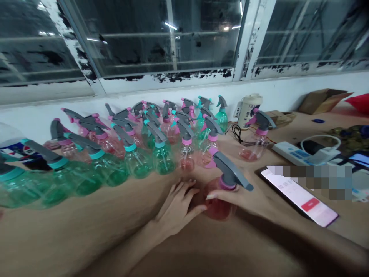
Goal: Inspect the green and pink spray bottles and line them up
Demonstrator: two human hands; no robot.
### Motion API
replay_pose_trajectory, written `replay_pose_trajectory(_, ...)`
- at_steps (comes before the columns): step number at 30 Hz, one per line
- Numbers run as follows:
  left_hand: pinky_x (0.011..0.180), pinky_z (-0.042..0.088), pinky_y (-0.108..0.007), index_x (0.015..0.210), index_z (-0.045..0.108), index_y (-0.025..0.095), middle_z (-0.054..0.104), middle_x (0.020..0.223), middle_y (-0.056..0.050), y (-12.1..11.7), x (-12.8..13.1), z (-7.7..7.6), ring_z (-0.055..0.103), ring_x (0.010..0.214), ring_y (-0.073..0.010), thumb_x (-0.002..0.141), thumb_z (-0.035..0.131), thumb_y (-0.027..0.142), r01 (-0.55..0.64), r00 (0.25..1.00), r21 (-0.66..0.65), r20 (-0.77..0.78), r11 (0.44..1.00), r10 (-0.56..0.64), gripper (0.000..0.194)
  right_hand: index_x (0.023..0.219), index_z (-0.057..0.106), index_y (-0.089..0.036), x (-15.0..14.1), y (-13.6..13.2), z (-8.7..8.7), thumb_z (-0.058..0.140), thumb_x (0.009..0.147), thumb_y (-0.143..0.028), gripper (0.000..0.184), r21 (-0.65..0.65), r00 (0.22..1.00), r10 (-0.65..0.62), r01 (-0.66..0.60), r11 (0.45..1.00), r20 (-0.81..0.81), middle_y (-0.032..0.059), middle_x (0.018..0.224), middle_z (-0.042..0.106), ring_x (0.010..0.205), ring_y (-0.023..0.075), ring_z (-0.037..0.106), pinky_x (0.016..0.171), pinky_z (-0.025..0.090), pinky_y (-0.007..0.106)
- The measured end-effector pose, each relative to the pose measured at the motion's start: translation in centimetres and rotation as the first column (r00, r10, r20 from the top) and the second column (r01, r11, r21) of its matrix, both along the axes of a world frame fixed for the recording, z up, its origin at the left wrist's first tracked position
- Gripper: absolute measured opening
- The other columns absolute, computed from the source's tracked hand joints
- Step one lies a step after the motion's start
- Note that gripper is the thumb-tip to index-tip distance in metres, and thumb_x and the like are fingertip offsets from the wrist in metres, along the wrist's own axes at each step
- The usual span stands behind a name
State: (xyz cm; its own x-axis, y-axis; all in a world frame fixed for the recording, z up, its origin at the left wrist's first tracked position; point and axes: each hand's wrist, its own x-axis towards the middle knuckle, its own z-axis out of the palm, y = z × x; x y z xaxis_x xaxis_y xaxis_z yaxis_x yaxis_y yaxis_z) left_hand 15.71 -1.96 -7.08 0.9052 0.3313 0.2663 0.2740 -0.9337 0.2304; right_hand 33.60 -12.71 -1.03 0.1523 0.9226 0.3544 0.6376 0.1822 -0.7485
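Pink spray bottle [219, 209] is on the near side of the counter [115, 238], just in front of the person, roughly upright, nozzle side facing left; can't confirm the base is flat down. Right hand [249, 199] has it: grip curled round the body from the right, thumb across the near face just under the neck ring [227, 185]; the other fingers are mostly hidden behind the bottle. Left hand [176, 207] is palm-down beside it, fingers loosely spread, nothing in them, thumb tip right at the bottle's side; can't tell if it touches. Handling, my read: thin clear plastic, so light, a bit springy under squeeze, slick if wet, not really fragile. Fill level is masked by the hand, so weight is a guess. Grey spray head [232, 171] is long and overhangs to the right, so it's probably top-heavy if near dry. Best hold: round the body's shoulder, just below the ring; avoid hauling on the head or pink trigger. Rows of green spray bottles [163, 161] and pink ones crowd the back and left; one more pink bottle [255, 148] is off right, phone [301, 200] nearer.
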Motion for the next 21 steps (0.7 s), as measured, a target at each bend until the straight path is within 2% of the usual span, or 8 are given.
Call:
replay_pose_trajectory(5, 0.100, 0.031, -0.048, 0.110, 0.056, 0.018, 0.054, 0.124, -0.009, 0.0, 0.1, -0.1, 0.045, 0.117, -0.0256, 0.089, 0.048, 0.048, 0.008, 1.000, 0.017, 0.029, 1.000, -0.009, 0.037, 0.092, 0.065, -0.023, -0.2, -1.3, -1.3, 0.070, 0.067, -0.048, 0.037, 0.035, 0.978, -0.205, 0.206, 0.978, -0.025, 0.0033, 0.087, 0.070, 0.081, 0.0219, 0.065, 0.076, 0.051, 0.038)
replay_pose_trajectory(11, 0.101, 0.030, -0.047, 0.113, 0.055, 0.016, 0.053, 0.125, -0.010, 0.1, 0.1, -0.4, 0.046, 0.117, -0.0256, 0.090, 0.046, 0.049, 0.003, 0.999, 0.047, 0.046, 0.999, -0.005, 0.040, 0.099, 0.061, -0.023, 0.7, -3.4, -1.2, 0.063, 0.075, -0.047, 0.034, 0.024, 0.949, -0.308, 0.307, 0.951, 0.069, 0.0043, 0.094, 0.070, 0.086, 0.0242, 0.064, 0.078, 0.050, 0.039)
replay_pose_trajectory(14, 0.102, 0.029, -0.046, 0.113, 0.054, 0.016, 0.053, 0.125, -0.010, 0.2, 0.1, -0.6, 0.045, 0.117, -0.0255, 0.090, 0.046, 0.049, -0.001, 0.998, 0.054, 0.059, 0.999, -0.002, 0.041, 0.098, 0.062, -0.022, 2.3, -4.4, -1.2, 0.063, 0.074, -0.049, 0.037, 0.050, 0.909, -0.367, 0.365, 0.930, 0.195, 0.0057, 0.093, 0.070, 0.089, 0.0264, 0.063, 0.076, 0.050, 0.039)
replay_pose_trajectory(17, 0.101, 0.030, -0.046, 0.112, 0.054, 0.017, 0.053, 0.125, -0.009, 0.3, 0.1, -0.6, 0.046, 0.116, -0.0256, 0.090, 0.046, 0.049, -0.007, 0.998, 0.060, 0.060, 0.998, 0.003, 0.040, 0.094, 0.064, -0.019, 4.4, -4.9, -1.4, 0.060, 0.073, -0.053, 0.040, 0.092, 0.839, -0.458, 0.452, 0.887, 0.294, 0.0090, 0.093, 0.069, 0.081, 0.0264, 0.064, 0.069, 0.050, 0.037)
replay_pose_trajectory(21, 0.100, 0.031, -0.046, 0.110, 0.056, 0.017, 0.054, 0.123, -0.010, 0.3, 0.1, -0.6, 0.047, 0.116, -0.0261, 0.089, 0.048, 0.048, -0.013, 0.999, 0.065, 0.051, 0.998, 0.010, 0.038, 0.088, 0.066, -0.016, 7.4, -3.6, -1.7, 0.057, 0.073, -0.057, 0.044, 0.089, 0.800, -0.496, 0.497, 0.863, 0.337, 0.0088, 0.078, 0.070, 0.068, 0.0248, 0.064, 0.057, 0.047, 0.033)
